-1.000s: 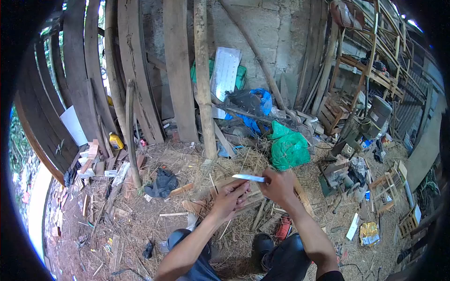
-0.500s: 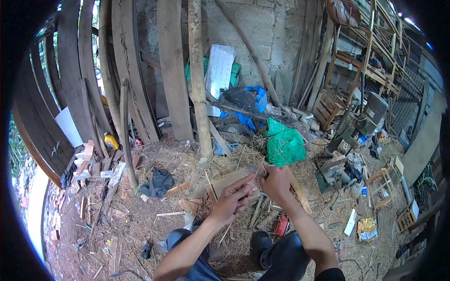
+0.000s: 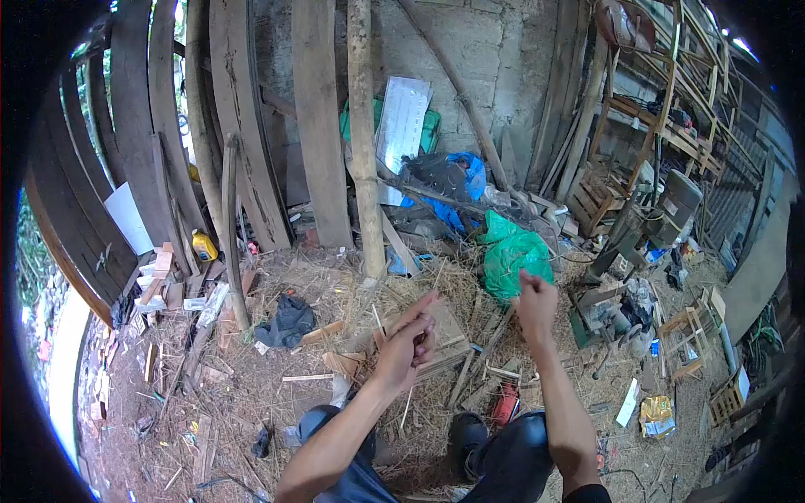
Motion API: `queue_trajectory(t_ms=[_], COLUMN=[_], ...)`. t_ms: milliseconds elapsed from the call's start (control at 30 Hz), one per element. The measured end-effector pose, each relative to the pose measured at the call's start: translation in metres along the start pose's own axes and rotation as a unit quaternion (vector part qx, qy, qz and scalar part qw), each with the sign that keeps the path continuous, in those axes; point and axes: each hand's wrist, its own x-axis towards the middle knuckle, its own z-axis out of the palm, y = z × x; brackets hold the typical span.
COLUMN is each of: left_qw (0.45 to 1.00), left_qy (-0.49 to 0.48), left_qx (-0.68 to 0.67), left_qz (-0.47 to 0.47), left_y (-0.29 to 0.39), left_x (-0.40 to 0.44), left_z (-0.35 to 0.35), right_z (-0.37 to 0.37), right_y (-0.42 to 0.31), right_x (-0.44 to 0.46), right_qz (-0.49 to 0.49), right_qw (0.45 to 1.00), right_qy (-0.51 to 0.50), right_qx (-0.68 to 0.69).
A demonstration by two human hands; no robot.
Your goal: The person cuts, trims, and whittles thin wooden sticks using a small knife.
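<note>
My left hand (image 3: pixel 404 350) is over the litter-strewn floor, its index finger stretched forward and the other fingers curled in. Whatever those curled fingers hold, if anything, is too small to make out. Off to the right, my right hand (image 3: pixel 537 312) is closed with the thumb on top, in front of a green plastic bag (image 3: pixel 518 261). I cannot see what is pinched in it. Below and between the hands lies a flat wooden board (image 3: pixel 449 334). A red object (image 3: pixel 505 404) rests on the ground near my right boot (image 3: pixel 468 438).
Wood scraps and straw cover the floor. A black plastic bag (image 3: pixel 288 320) and a yellow bottle (image 3: pixel 204 246) lie left. A wooden post (image 3: pixel 363 168) stands ahead. To the right are a grey machine (image 3: pixel 677 201), a small wooden frame (image 3: pixel 683 339) and a gold packet (image 3: pixel 657 415).
My hands were together at a thin pale strand. They have moved apart, the right hand going right and the left slightly left. The strand no longer shows.
</note>
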Motion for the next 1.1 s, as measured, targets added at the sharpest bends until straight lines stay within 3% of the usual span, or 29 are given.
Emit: queue_trajectory(t_ms=[100,267,300,367,600,733,900,1100], left_qw=[0.999,1.0,1.0,0.998,0.997,0.996,0.994,0.994], left_qy=[0.026,-0.025,-0.026,-0.039,-0.057,-0.029,-0.029,-0.059], left_qx=[-0.019,0.001,0.002,0.014,0.007,0.065,0.101,0.066], left_qz=[0.033,-0.01,-0.015,-0.038,-0.058,-0.052,-0.027,-0.06], left_y=[-0.004,-0.015,-0.016,-0.019,-0.023,-0.023,-0.022,-0.012], left_x=[0.005,0.005,0.005,0.003,-0.004,-0.004,-0.003,-0.007], left_z=[-0.005,0.001,0.004,0.01,0.011,0.01,0.011,0.01], right_z=[-0.004,0.01,0.013,0.017,0.015,0.014,0.02,0.009], right_y=[0.013,-0.034,-0.042,-0.051,-0.043,-0.046,-0.033,-0.024], right_x=[0.012,-0.037,-0.045,-0.053,-0.034,-0.045,-0.035,-0.019], right_qz=[0.052,-0.131,-0.126,-0.253,-0.24,-0.264,-0.226,-0.197], right_qw=[0.993,0.984,0.985,0.946,0.947,0.929,0.939,0.94], right_qy=[0.069,-0.108,-0.106,-0.163,-0.103,-0.155,-0.138,-0.081], right_qx=[0.084,0.046,0.045,-0.123,-0.189,-0.208,-0.218,-0.265])
